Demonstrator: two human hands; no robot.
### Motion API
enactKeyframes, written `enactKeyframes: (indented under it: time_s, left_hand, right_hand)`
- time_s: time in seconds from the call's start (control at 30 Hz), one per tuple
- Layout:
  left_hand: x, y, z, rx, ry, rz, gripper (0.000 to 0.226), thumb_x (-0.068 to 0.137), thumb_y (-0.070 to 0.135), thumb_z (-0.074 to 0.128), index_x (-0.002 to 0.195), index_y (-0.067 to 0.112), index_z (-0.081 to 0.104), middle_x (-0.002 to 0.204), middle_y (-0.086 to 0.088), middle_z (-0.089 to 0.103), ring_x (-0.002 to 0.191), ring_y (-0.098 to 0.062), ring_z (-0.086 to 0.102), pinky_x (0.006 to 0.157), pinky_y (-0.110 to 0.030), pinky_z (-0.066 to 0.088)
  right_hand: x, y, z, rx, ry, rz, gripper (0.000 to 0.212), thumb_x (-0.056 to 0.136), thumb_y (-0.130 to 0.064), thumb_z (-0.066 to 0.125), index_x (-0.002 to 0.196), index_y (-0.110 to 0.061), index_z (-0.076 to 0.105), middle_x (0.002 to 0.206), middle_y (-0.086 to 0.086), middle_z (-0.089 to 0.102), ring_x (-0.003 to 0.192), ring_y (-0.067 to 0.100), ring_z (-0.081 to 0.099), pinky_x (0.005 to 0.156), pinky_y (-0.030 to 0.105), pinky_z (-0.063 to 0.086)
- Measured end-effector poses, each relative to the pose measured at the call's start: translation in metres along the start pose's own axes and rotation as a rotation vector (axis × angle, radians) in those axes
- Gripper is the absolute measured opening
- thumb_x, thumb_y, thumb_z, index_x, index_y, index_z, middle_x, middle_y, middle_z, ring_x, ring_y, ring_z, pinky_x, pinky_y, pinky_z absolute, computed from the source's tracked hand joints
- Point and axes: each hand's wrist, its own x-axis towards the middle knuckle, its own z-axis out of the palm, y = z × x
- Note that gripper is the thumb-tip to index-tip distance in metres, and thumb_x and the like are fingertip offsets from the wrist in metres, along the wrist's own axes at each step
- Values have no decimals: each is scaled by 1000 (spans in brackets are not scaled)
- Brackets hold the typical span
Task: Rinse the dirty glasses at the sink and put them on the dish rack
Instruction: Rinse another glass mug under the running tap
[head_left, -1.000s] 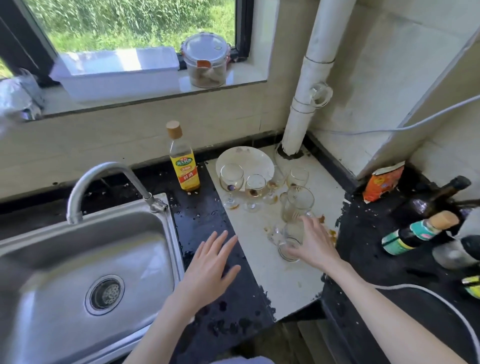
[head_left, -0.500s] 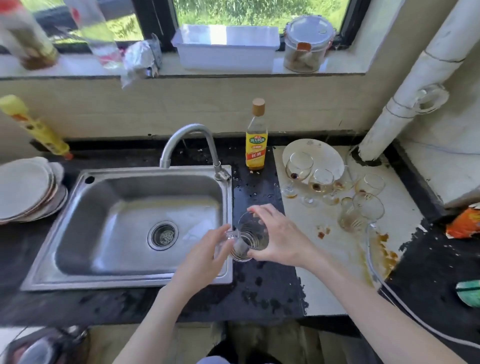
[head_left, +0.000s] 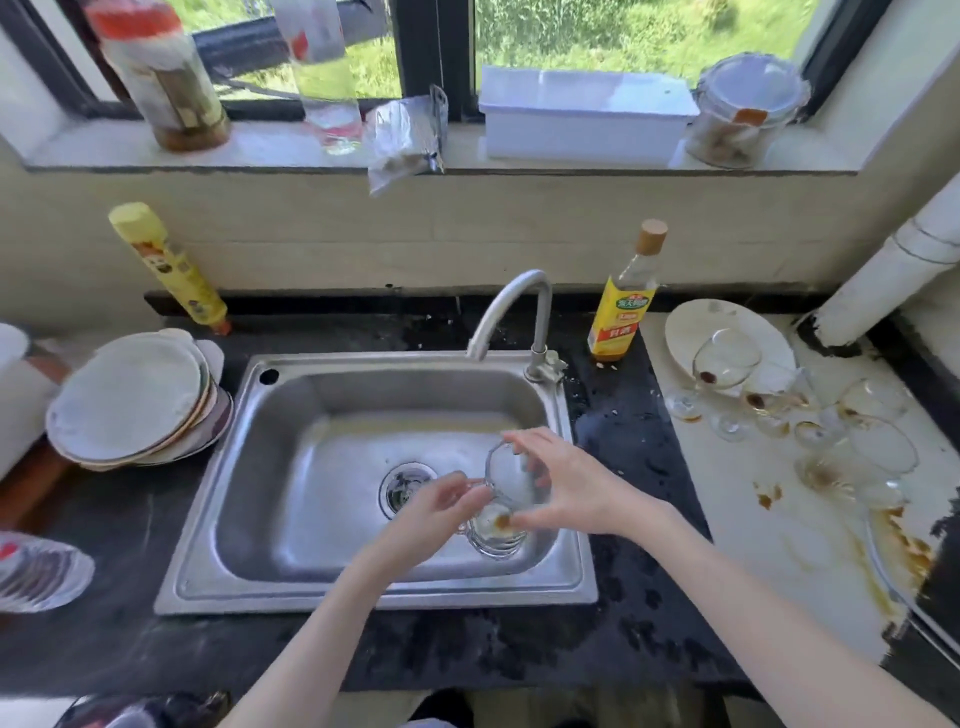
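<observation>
Over the right half of the stainless steel sink (head_left: 311, 467), both hands hold 1 clear glass mug (head_left: 506, 493), tilted with its round mouth toward the camera and a brown stain in its thick, ribbed base. The left hand (head_left: 441, 512) pinches the mug's handle side with curled fingers, and the right hand (head_left: 566, 488) wraps its fingers and thumb round the rim and wall. The mug hangs just right of the round drain (head_left: 408, 488), below and in front of the curved metal faucet (head_left: 514, 312).

Right of the sink, on the pale, stained part of the tabletop (head_left: 753, 545), stand the other dirty glasses (head_left: 779, 410), rounded stemmed bowls with brown dregs, beside a cream plate (head_left: 691, 325). A yellow-labelled bottle (head_left: 623, 306) with a cork-like cap stands just right of the faucet on the black speckled stone. Left of the sink lies a stack of plates (head_left: 135, 400).
</observation>
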Motion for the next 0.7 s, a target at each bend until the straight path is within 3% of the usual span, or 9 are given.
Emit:
enactKeyframes:
  time_s: [0.13, 0.27, 0.43, 0.6, 0.67, 0.7]
  left_hand:
    - [12, -4, -32, -36, -13, 28, 29, 95, 20, 52, 66, 19, 45, 51, 22, 49, 55, 3, 41, 54, -15, 30]
    - [20, -21, -47, -85, 0, 24, 23, 95, 25, 50, 75, 15, 54, 58, 19, 52, 62, -3, 44, 59, -20, 33]
    - [35, -32, -55, -145, 49, -42, 24, 95, 27, 49, 77, 12, 54, 62, 15, 53, 64, -5, 47, 55, -11, 38]
    - [52, -31, -64, -106, 101, -39, 26, 94, 21, 52, 68, 20, 54, 63, 12, 63, 56, 8, 45, 56, -9, 34]
    - [60, -31, -67, -117, 98, -48, 25, 94, 23, 54, 72, 11, 54, 93, -1, 68, 61, 9, 47, 59, -9, 35]
    - [63, -33, -68, -125, 99, -55, 26, 92, 28, 56, 74, 9, 55, 98, -2, 66, 63, 7, 48, 61, -12, 35]
  right_hand:
    - [24, -17, 11, 105, 36, 64, 86, 76, -27, 75, 146, -28, 24, 136, -16, 31, 116, 3, 41, 102, 23, 39]
    - [44, -19, 9, 160, -37, 171, 94, 78, -33, 74, 150, -29, 14, 154, -17, 13, 141, 2, 15, 114, 20, 15]
    - [64, 4, -13, 298, -116, 398, 85, 82, -44, 67, 150, -25, 19, 156, -9, 18, 141, 10, 20, 113, 28, 20]
    - [94, 32, -35, 158, 407, 473, 52, 97, -21, 48, 144, -6, 32, 147, 7, 36, 136, 22, 32, 109, 32, 27]
    - [111, 48, -44, 73, 386, 534, 56, 98, -16, 43, 147, -4, 20, 154, 10, 23, 142, 23, 22, 113, 33, 20]
    - [120, 56, -47, 57, 337, 550, 57, 98, -14, 41, 148, -4, 17, 156, 10, 19, 143, 23, 19, 113, 32, 18]
